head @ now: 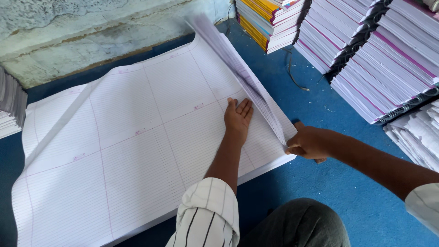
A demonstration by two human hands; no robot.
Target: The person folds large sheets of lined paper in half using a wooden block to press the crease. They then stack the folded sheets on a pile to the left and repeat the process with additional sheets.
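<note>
A thick stack of large ruled sheets [137,151], thin white paper lined in grey with pink margin marks, lies flat on the blue floor [347,201] under both hands. The left hand [238,116] presses open-palmed on its top sheet, while just beside it the right hand [308,142] pinches the lifted, curling right-hand edges. Beyond the right hand stand squared piles of bound notebooks [379,59].

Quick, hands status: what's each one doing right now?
Left hand: open, flat on the ruled paper stack.
Right hand: closed, pinching the lifted sheet edges.
</note>
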